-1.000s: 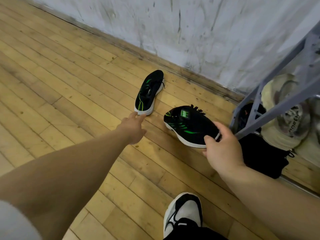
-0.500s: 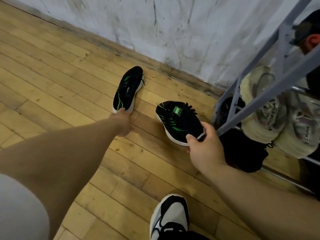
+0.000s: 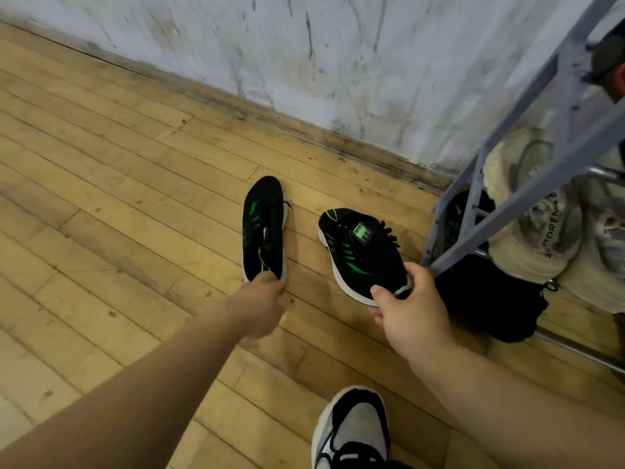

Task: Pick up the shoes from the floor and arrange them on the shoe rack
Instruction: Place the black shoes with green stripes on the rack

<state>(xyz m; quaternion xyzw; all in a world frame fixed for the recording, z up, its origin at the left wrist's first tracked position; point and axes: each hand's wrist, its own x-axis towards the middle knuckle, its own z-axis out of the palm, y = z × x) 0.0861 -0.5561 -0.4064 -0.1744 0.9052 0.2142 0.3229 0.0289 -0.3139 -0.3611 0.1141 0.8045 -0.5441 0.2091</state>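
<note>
One camera only, up on my head, tipped forward and down over my outstretched arms. It faces the wooden floor (image 3: pixel 101 184) where the floor meets the scuffed white wall (image 3: pixel 338 62) at the top edge. My own foot in a grey and black sneaker (image 3: pixel 355 424) sits at the bottom edge, close under the lens. The grey shoe rack (image 3: pixel 527 164) cuts in at the right. Wide-angle, so straight lines bow near the borders.
</note>
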